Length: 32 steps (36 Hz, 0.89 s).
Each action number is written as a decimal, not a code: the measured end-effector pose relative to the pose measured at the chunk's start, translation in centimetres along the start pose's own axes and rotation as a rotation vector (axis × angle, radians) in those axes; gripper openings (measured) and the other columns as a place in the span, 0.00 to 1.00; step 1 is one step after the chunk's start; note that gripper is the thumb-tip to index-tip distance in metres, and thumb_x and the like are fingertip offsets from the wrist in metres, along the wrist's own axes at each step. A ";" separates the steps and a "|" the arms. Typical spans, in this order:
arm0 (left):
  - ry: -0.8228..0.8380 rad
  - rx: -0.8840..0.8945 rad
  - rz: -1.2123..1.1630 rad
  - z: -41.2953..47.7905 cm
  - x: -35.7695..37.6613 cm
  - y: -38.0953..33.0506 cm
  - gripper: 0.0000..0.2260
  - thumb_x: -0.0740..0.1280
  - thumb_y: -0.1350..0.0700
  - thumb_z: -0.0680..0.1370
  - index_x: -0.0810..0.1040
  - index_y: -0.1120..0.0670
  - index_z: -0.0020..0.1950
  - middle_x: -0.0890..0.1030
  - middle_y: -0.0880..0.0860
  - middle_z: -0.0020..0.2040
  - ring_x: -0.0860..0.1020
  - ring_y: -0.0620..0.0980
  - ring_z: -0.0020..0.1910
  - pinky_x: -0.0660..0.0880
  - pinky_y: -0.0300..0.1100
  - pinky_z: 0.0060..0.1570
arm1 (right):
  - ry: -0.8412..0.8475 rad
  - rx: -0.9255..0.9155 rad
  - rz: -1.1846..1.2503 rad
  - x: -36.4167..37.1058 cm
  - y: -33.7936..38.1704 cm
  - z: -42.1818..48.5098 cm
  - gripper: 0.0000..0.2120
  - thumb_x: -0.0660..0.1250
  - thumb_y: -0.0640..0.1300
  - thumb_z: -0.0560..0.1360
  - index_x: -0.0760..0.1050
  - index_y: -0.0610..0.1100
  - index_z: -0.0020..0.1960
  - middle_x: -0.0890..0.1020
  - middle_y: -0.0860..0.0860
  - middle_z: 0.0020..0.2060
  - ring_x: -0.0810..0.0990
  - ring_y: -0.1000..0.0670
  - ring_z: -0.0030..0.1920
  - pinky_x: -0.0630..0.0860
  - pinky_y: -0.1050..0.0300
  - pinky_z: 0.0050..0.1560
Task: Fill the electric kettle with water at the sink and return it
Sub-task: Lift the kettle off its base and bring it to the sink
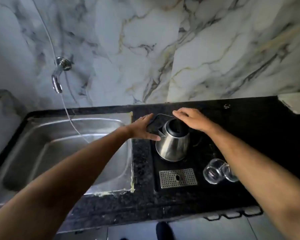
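A steel electric kettle [172, 144] with a black rim stands on a black tray [206, 170] on the dark counter, its mouth uncovered. My left hand [144, 128] is flat, fingers spread, just left of the kettle's spout, over a dark flat piece that looks like the lid. My right hand [192, 119] hovers with fingers apart over the kettle's far right side, near the handle, which it hides. Neither hand grips anything. The steel sink [42, 153] lies to the left, with a wall tap [58, 80] above it.
Two clear glasses [216, 171] stand on the tray to the right, under my right forearm. A perforated metal drip grate [177, 178] sits at the tray's front. A thin wire [73, 125] hangs over the sink. A white object [294, 103] rests at the counter's far right.
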State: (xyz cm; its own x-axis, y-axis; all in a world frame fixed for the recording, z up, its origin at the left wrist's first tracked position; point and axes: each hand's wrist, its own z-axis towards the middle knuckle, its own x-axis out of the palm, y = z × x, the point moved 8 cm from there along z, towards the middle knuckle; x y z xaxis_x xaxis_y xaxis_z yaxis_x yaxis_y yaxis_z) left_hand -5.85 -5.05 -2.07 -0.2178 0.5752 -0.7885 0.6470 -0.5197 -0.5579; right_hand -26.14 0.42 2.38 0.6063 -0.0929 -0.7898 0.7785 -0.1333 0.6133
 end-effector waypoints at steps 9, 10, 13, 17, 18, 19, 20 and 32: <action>0.107 -0.156 -0.344 1.7 7.6 0.9 0.43 0.78 0.38 0.63 0.62 0.51 0.71 0.75 0.46 0.59 0.75 0.43 0.55 0.72 0.35 0.50 | -0.009 0.377 0.560 2.0 -10.6 -2.6 0.38 0.54 0.76 0.68 0.81 0.42 0.42 0.83 0.42 0.42 0.80 0.44 0.45 0.74 0.47 0.55; 0.121 -0.168 -0.362 1.9 8.1 1.0 0.38 0.77 0.38 0.64 0.64 0.50 0.67 0.75 0.45 0.56 0.75 0.43 0.52 0.71 0.34 0.46 | -0.009 0.384 0.630 2.3 -10.8 -2.7 0.39 0.53 0.75 0.69 0.80 0.39 0.43 0.81 0.39 0.41 0.79 0.44 0.42 0.73 0.48 0.51; 0.133 -0.195 -0.438 2.0 9.0 1.2 0.37 0.77 0.37 0.63 0.65 0.49 0.65 0.76 0.50 0.60 0.75 0.48 0.58 0.74 0.42 0.55 | -0.052 0.410 0.832 3.1 -11.5 -2.9 0.36 0.53 0.74 0.72 0.78 0.40 0.40 0.80 0.39 0.40 0.78 0.45 0.40 0.72 0.51 0.46; 0.107 -0.180 -0.524 1.7 9.4 1.1 0.44 0.77 0.36 0.62 0.63 0.49 0.71 0.73 0.51 0.68 0.72 0.51 0.66 0.71 0.52 0.68 | -0.085 0.400 0.935 4.4 -13.7 -4.0 0.34 0.54 0.74 0.73 0.83 0.46 0.43 0.85 0.46 0.42 0.83 0.49 0.44 0.77 0.56 0.49; 0.109 -0.166 -0.559 1.6 9.5 0.9 0.44 0.78 0.38 0.63 0.62 0.49 0.73 0.72 0.51 0.69 0.72 0.51 0.67 0.70 0.53 0.69 | -0.095 0.387 0.963 4.7 -13.9 -4.3 0.33 0.55 0.74 0.73 0.84 0.47 0.45 0.85 0.46 0.44 0.83 0.48 0.45 0.77 0.56 0.50; 0.107 -0.156 -0.599 1.5 9.6 0.8 0.44 0.78 0.40 0.65 0.61 0.49 0.74 0.72 0.51 0.70 0.72 0.51 0.68 0.69 0.53 0.70 | -0.102 0.381 1.001 4.9 -13.8 -4.3 0.33 0.57 0.74 0.72 0.84 0.47 0.45 0.85 0.45 0.45 0.83 0.48 0.45 0.77 0.56 0.48; 0.104 -0.146 -0.632 1.6 9.7 0.6 0.43 0.78 0.44 0.67 0.60 0.49 0.75 0.71 0.52 0.71 0.71 0.51 0.69 0.69 0.52 0.70 | -0.109 0.380 1.035 5.1 -13.6 -4.3 0.33 0.58 0.75 0.71 0.84 0.46 0.45 0.85 0.45 0.44 0.83 0.48 0.43 0.77 0.57 0.43; -0.081 -0.137 -0.831 -0.1 5.7 1.1 0.29 0.74 0.53 0.74 0.65 0.53 0.72 0.75 0.50 0.67 0.74 0.44 0.65 0.75 0.38 0.60 | -0.171 0.374 1.156 3.3 -8.7 1.3 0.29 0.58 0.68 0.72 0.74 0.47 0.26 0.70 0.50 0.16 0.63 0.51 0.16 0.56 0.61 0.18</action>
State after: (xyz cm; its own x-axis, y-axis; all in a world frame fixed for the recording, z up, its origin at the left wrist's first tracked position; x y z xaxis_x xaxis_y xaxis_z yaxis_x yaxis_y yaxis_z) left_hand -6.25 -2.29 -7.14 -0.7106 0.6863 -0.1551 0.3353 0.1365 -0.9322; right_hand -31.11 0.00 -5.59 0.8582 -0.4689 0.2088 -0.3147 -0.1592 0.9358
